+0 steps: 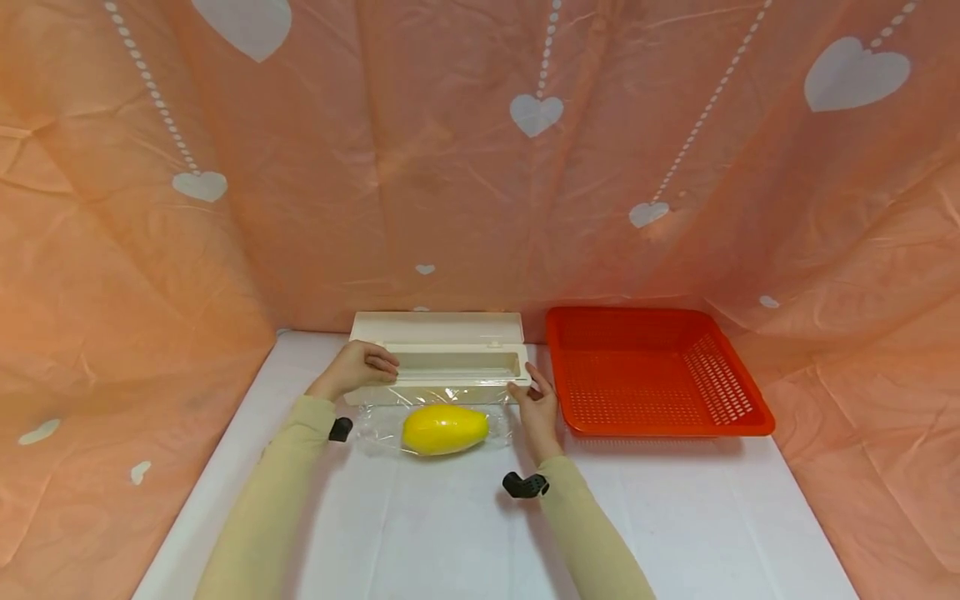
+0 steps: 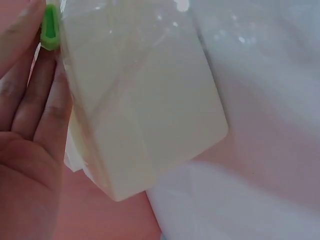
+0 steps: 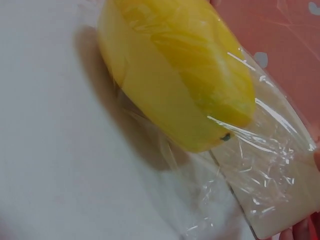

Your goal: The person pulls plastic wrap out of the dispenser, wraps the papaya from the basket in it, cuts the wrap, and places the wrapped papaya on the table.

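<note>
My left hand (image 1: 356, 369) seems to pinch the green slider (image 2: 50, 27) at the front edge of the cream dispenser box (image 1: 450, 350), though my fingertips are partly hidden there; my right hand (image 1: 540, 417) grips the box's other end, thumb on the front edge, fingers at the side. The yellow fruit (image 1: 445, 430) lies just in front of the box, above the white table (image 1: 435, 517), with clear film (image 1: 377, 427) draped over it and reaching up to that edge. If the slider catches on a wrinkle — and the film looks creased near my right hand — the sheet could tear crooked or bunch up. A slack right grip could let the box skid, tugging the film and rolling the rounded fruit. Crumpled film could also cling to itself.
</note>
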The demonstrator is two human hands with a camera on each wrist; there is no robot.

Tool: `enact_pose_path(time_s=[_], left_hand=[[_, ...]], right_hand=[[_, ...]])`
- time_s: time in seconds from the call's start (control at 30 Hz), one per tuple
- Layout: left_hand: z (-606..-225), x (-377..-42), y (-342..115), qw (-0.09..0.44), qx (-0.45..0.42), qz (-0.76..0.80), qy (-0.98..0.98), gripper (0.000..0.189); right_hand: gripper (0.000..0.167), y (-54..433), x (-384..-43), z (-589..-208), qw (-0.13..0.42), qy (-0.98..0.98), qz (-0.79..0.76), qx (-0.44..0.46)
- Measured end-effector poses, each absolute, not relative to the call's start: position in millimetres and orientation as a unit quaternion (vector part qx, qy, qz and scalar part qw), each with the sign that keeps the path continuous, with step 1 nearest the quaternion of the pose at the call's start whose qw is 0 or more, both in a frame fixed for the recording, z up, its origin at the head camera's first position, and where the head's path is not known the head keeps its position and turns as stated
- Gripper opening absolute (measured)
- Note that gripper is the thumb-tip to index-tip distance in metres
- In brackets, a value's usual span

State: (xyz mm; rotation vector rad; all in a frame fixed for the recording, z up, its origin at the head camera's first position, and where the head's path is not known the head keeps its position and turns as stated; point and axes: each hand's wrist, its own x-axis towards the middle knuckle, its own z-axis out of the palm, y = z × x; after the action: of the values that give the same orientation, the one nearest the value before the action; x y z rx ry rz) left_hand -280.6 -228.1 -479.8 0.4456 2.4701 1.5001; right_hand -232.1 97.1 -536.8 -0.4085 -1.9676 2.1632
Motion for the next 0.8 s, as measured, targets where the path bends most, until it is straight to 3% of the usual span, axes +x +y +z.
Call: enact_pose_path(time_s=[0.27,0.8], left_hand=[[-474.1,-270.9,-238.5,0.071,0.115,0.488,0.862,0.023],[-473.6,-257.3,-278.6,-0.016,0.122,0.449,0.885,0.019]], right_hand=[[0.051,94.9,-232.8,-534.8,0.095,-0.661,0.731,-0.139],[0.051,96.1,-231.3,-539.4,0.117,-0.665,0.727,-0.124]])
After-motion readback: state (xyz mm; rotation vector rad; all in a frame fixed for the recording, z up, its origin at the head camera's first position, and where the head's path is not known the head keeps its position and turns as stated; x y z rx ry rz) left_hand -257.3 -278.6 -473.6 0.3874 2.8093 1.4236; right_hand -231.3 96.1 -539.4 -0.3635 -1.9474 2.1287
